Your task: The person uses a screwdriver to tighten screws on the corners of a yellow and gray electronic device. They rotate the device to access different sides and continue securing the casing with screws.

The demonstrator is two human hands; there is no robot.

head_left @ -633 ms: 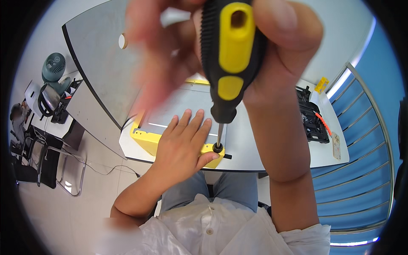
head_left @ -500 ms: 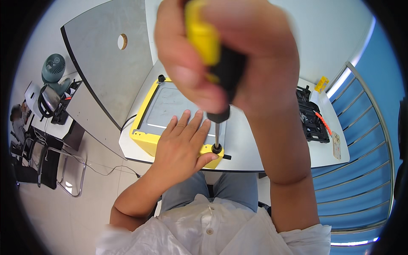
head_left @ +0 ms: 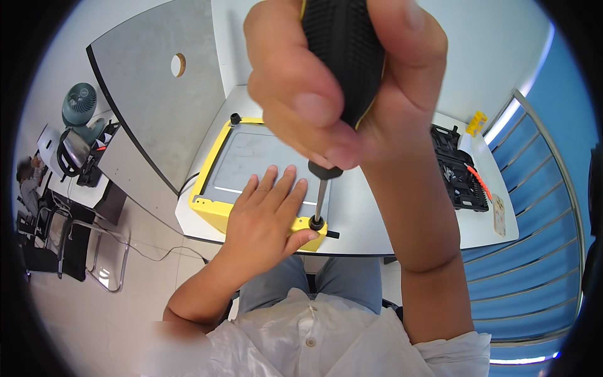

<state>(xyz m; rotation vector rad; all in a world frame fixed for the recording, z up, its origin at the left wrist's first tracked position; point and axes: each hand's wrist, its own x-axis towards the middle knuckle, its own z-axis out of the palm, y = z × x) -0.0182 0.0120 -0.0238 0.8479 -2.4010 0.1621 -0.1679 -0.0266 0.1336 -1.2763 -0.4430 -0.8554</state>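
My right hand grips a screwdriver by its thick black ribbed handle, held upright close to the camera. Its metal shaft runs down into a round black foot at the near right corner of a yellow-framed case. Across the case's grey panel, my left hand lies flat with the fingers apart; its thumb rests on the yellow edge beside that foot. Another black foot stands at the far left corner. The far right part of the case is hidden behind my right hand.
The case sits on a white table. To the right lie an open black tool case, an orange-red tool, a pale patterned strip and a yellow item. A grey partition borders the left, a metal railing the right.
The screwdriver handle has turned, its black side now facing up where yellow showed. My right hand's grip has shifted on it. My left hand and the case have moved only slightly in view.
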